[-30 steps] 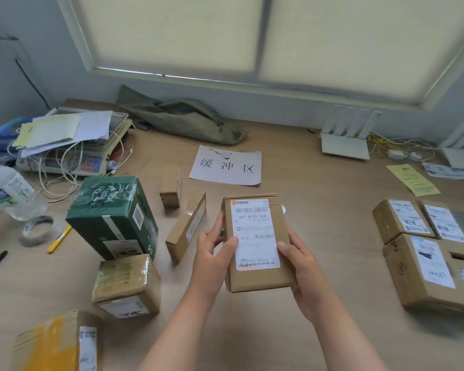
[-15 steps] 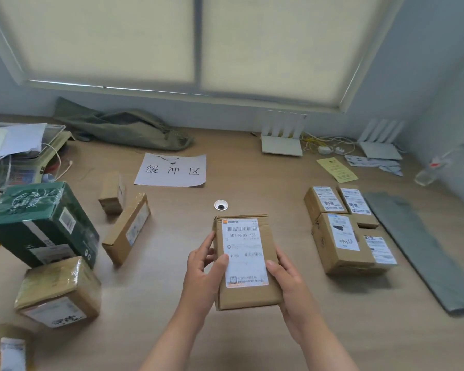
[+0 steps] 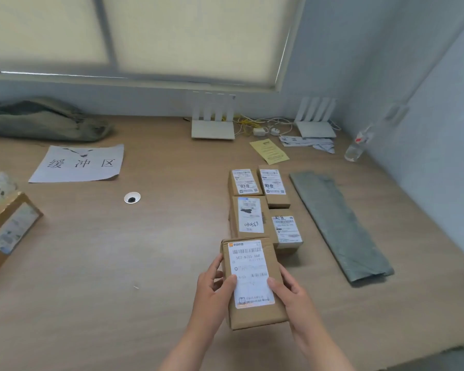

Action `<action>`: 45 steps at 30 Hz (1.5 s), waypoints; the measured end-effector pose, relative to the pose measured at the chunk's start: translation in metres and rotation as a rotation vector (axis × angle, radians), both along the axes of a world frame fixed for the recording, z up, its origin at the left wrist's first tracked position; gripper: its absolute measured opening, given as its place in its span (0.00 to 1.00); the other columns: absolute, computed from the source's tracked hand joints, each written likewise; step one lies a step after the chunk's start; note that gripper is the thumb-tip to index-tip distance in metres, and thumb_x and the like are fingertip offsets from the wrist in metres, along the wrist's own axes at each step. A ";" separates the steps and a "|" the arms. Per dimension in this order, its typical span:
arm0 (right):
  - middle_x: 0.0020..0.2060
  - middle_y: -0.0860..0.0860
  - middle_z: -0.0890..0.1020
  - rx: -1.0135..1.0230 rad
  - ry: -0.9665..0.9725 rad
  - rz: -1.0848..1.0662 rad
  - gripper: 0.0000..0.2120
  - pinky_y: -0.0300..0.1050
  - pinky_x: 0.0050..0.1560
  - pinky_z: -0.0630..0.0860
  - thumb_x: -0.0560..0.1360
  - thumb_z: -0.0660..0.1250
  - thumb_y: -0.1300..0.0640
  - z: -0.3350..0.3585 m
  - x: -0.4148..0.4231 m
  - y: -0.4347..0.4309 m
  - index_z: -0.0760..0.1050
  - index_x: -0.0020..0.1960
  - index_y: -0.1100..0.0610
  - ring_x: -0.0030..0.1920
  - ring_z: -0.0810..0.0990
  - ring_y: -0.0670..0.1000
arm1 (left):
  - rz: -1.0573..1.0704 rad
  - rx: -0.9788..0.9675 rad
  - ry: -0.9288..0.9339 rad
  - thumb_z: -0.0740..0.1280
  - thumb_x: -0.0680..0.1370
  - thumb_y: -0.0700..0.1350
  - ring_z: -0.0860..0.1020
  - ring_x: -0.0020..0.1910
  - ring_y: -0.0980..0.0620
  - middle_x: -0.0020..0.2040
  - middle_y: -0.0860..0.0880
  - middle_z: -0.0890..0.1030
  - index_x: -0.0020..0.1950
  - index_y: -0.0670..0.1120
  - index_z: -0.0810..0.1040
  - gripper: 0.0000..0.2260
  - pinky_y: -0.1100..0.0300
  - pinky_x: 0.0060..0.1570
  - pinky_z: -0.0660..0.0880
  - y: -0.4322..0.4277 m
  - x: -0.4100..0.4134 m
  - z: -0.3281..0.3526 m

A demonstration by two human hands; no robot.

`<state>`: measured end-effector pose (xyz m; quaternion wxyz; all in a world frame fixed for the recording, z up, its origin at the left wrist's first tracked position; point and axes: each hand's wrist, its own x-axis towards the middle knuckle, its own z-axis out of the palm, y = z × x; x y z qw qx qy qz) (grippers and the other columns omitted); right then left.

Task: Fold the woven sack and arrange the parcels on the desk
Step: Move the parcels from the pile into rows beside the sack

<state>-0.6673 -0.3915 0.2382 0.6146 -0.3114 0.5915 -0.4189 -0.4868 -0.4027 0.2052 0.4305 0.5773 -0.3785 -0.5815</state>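
Both hands hold a flat brown cardboard parcel (image 3: 252, 282) with a white shipping label, label side up, above the desk. My left hand (image 3: 212, 293) grips its left edge with the thumb on the label; my right hand (image 3: 292, 293) grips its right edge. Just beyond it, several labelled parcels (image 3: 263, 207) lie in a neat block on the desk. A folded grey-green woven sack (image 3: 338, 226) lies flat to their right. A crumpled olive sack (image 3: 43, 119) sits at the back left by the wall.
A paper sign with handwritten characters (image 3: 78, 163) lies left of centre, near a cable hole (image 3: 132, 197). More brown parcels (image 3: 6, 226) are at the left edge. Two white routers (image 3: 213, 128), cables, a yellow slip (image 3: 269, 151) and a plastic bottle (image 3: 355, 149) line the back right.
The view has swung right, and my hands have carried the parcel rightward until it sits just in front of the arranged block. The green box and taped parcels have left the view.
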 end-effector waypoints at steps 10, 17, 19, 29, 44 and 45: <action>0.55 0.53 0.87 0.173 0.026 -0.117 0.15 0.59 0.58 0.81 0.80 0.67 0.59 -0.062 -0.112 -0.003 0.78 0.67 0.51 0.54 0.86 0.57 | -0.156 0.135 -0.098 0.67 0.70 0.55 0.78 0.55 0.53 0.59 0.50 0.73 0.68 0.71 0.68 0.28 0.54 0.63 0.76 -0.009 -0.118 -0.038; 0.53 0.50 0.88 0.185 0.064 -0.128 0.15 0.47 0.45 0.83 0.80 0.68 0.58 -0.074 -0.130 -0.027 0.79 0.66 0.51 0.52 0.87 0.52 | -0.168 0.151 -0.181 0.67 0.69 0.60 0.81 0.55 0.53 0.59 0.50 0.75 0.72 0.70 0.67 0.30 0.51 0.61 0.78 -0.030 -0.140 -0.069; 0.53 0.48 0.88 0.168 0.087 -0.121 0.15 0.45 0.44 0.82 0.80 0.69 0.58 -0.074 -0.133 -0.036 0.79 0.66 0.51 0.52 0.87 0.51 | -0.170 0.151 -0.189 0.67 0.69 0.61 0.82 0.54 0.53 0.59 0.49 0.76 0.73 0.69 0.67 0.31 0.50 0.61 0.79 -0.038 -0.142 -0.074; 0.52 0.48 0.88 0.131 0.156 -0.100 0.17 0.44 0.49 0.83 0.79 0.69 0.60 -0.078 -0.136 -0.054 0.78 0.67 0.52 0.52 0.87 0.48 | -0.174 0.135 -0.214 0.69 0.79 0.48 0.79 0.56 0.56 0.60 0.53 0.73 0.74 0.64 0.66 0.26 0.53 0.63 0.77 -0.055 -0.142 -0.066; 0.53 0.44 0.84 -0.231 0.403 -0.127 0.12 0.40 0.55 0.76 0.79 0.69 0.59 0.005 -0.058 -0.063 0.80 0.57 0.43 0.54 0.81 0.41 | -0.035 -0.044 -0.281 0.70 0.77 0.44 0.77 0.60 0.62 0.57 0.61 0.80 0.58 0.64 0.75 0.16 0.56 0.60 0.75 -0.045 -0.053 0.017; 0.53 0.44 0.84 -0.237 0.356 -0.104 0.12 0.39 0.55 0.75 0.79 0.69 0.59 0.011 -0.044 -0.063 0.81 0.57 0.44 0.54 0.81 0.41 | -0.022 -0.056 -0.272 0.70 0.77 0.43 0.76 0.60 0.63 0.57 0.62 0.80 0.59 0.63 0.76 0.16 0.56 0.61 0.75 -0.043 -0.042 0.024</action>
